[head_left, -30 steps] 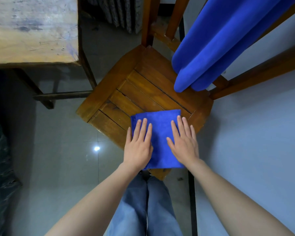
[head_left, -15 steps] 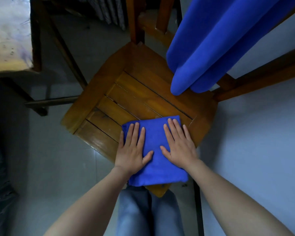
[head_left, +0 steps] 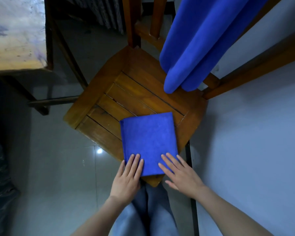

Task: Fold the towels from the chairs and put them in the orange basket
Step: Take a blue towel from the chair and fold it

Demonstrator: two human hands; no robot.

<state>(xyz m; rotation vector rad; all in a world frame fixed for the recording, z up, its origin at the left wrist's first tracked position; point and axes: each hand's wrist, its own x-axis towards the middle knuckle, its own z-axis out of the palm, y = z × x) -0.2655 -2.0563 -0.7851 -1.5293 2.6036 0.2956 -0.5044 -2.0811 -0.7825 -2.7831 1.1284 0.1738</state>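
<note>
Lifting carelessly may unfold the towel point(head_left: 148, 138) at lower centre; left hand point(head_left: 128, 178) and right hand point(head_left: 180, 176) lie flat, fingers straight.

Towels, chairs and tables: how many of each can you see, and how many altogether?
Blue towels: 2, the folded towel on the seat and the hanging towel behind it.
Wooden chairs: 1, the chair.
Wooden tables: 1, the table.
Total: 4.
</note>
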